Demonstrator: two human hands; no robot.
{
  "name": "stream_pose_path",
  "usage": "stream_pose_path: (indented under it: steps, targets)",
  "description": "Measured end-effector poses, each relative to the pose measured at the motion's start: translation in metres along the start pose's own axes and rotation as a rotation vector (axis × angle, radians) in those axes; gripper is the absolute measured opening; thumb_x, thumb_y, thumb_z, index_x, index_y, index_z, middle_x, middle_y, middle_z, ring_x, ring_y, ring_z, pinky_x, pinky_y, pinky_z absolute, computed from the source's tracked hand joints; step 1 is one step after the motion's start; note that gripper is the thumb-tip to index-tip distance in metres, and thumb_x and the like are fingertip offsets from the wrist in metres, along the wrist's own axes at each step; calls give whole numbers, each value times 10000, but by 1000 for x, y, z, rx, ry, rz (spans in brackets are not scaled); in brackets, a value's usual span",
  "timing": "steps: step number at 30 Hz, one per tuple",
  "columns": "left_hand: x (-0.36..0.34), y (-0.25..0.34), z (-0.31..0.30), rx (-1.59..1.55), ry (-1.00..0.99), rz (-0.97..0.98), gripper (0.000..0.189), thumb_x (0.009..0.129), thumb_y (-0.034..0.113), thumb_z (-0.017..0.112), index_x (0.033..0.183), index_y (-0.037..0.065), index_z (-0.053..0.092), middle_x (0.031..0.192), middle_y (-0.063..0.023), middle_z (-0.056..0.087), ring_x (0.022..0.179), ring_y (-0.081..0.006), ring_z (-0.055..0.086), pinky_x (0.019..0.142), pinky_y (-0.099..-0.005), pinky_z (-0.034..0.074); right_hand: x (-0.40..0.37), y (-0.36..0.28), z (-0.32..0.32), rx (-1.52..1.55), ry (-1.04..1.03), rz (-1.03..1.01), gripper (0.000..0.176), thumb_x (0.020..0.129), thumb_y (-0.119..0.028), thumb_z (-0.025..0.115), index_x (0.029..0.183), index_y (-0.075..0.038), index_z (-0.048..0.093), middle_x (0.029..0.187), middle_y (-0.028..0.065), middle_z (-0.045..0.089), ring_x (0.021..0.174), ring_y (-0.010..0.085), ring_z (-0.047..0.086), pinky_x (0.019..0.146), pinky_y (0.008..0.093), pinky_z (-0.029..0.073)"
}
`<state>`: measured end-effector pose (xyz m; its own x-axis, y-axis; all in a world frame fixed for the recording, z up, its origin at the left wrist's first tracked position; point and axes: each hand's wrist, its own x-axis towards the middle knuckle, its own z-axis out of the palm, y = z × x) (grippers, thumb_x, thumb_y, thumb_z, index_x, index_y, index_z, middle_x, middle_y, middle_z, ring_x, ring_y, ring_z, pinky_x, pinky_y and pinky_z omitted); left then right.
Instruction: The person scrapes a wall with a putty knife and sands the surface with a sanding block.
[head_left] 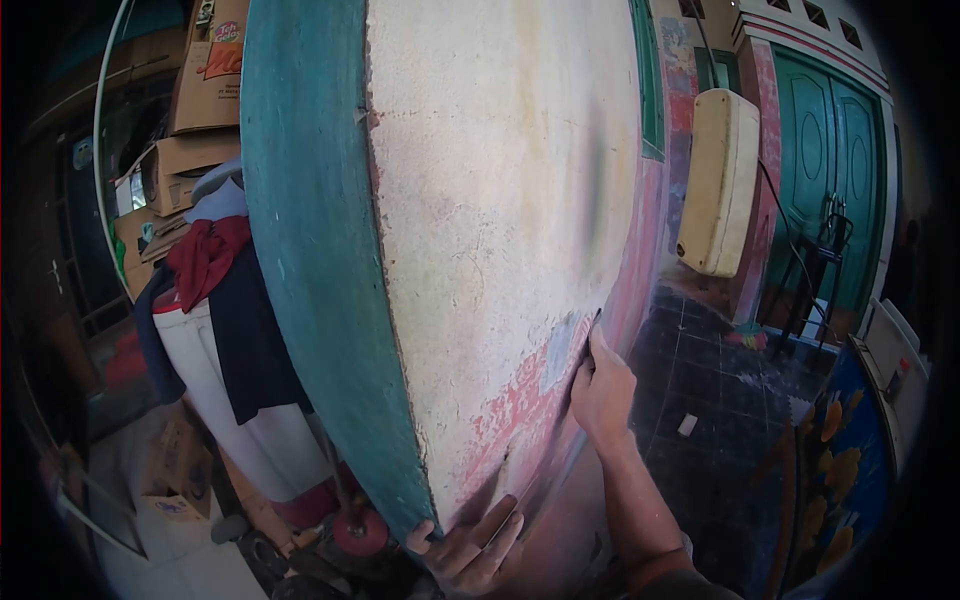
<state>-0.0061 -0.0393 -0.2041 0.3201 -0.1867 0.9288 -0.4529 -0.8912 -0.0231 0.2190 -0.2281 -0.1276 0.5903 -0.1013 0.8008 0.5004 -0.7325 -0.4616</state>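
Note:
My right hand (604,392) is at the right side of the white and pink wall (500,220), its fingers closed round a thin dark thing whose tip points up near the wall's edge; too little of it shows to name it. Low on the same wall, beside the foot of the teal board (310,200), lies my left hand (470,545). Its fingers are apart and touch the surface. Near my right hand the paint is worn, with pink and pale blue patches.
Cardboard boxes (210,75) are stacked at the left, above clothes (210,262) draped over a white container (235,420). A cream case (718,180) hangs at the right. Behind it are a green double door (825,150) and a dark stool (822,262). A small pale block (687,425) lies on dark tiles.

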Motion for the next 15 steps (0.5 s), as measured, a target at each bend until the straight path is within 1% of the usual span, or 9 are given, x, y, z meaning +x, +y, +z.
stream_pose_path:
  steps: [2, 3, 5, 6, 7, 9, 12, 13, 15]
  targets:
    - [-10, -5, 6, -39, -43, -1, 350, 1019, 215, 649, 1248, -13, 783, 1331, -132, 775, 1250, -287, 733, 1223, -529, 363, 5, -3, -7, 13, -26, -19, 556, 905, 31, 600, 1459, 67, 605, 1289, 301, 710, 1134, 473, 703, 1027, 496, 550]
    - [-13, -5, 7, -69, -68, 1, 349, 1011, 203, 658, 1243, -28, 780, 1319, -152, 776, 1233, -306, 742, 1213, -532, 401, 6, 5, -3, 28, 13, -61, 555, 904, 29, 602, 1459, 66, 607, 1303, 298, 706, 1144, 474, 698, 1031, 494, 549]
    - [-1, -1, 3, -97, -32, -4, 333, 983, 151, 683, 1225, -58, 774, 1274, -208, 777, 1176, -347, 761, 1130, -509, 506, 6, 24, 9, 56, 97, -138, 554, 904, 25, 605, 1457, 64, 610, 1329, 291, 697, 1166, 477, 689, 1040, 489, 547]
    - [7, 1, 0, -108, -14, -8, 326, 968, 125, 696, 1216, -73, 771, 1252, -236, 777, 1147, -368, 771, 1089, -498, 558, 5, 25, 7, 48, 83, -116, 556, 904, 25, 606, 1458, 63, 609, 1349, 288, 689, 1181, 474, 684, 1047, 488, 544]
    - [12, 1, -2, -186, -8, 10, 287, 943, 59, 706, 1170, -107, 764, 1173, -289, 777, 1055, -410, 789, 946, -485, 638, 4, 22, 8, 43, 68, -95, 558, 903, 26, 606, 1460, 62, 608, 1368, 286, 681, 1196, 472, 679, 1053, 488, 541]
    - [13, 4, -2, -209, 14, 11, 263, 954, 49, 694, 1144, -120, 760, 1149, -286, 779, 1052, -426, 785, 923, -497, 646, 3, 9, -3, 66, -30, -24, 574, 908, 31, 603, 1481, 55, 590, 1428, 285, 649, 1242, 464, 662, 1071, 490, 532]
    - [24, 0, -6, -232, -17, 22, 239, 969, 38, 677, 1115, -134, 754, 1122, -286, 778, 1039, -444, 782, 897, -513, 653, 1, -12, -20, 7, -18, -177, 583, 904, 30, 605, 1486, 61, 578, 1437, 295, 639, 1228, 476, 663, 1069, 493, 534]
    - [26, 1, -8, -244, -40, 17, 233, 973, 36, 672, 1107, -138, 752, 1114, -287, 778, 1034, -449, 781, 890, -519, 655, 2, -8, -16, 7, 4, -178, 584, 901, 28, 608, 1483, 65, 578, 1435, 299, 640, 1229, 476, 664, 1071, 493, 535]
    - [24, 3, -8, -225, -16, 11, 242, 989, 53, 653, 1113, -125, 761, 1129, -274, 784, 1045, -428, 786, 965, -542, 619, 5, 9, -4, 2, 43, -179, 585, 894, 23, 614, 1476, 74, 576, 1431, 308, 641, 1230, 476, 666, 1074, 493, 536]
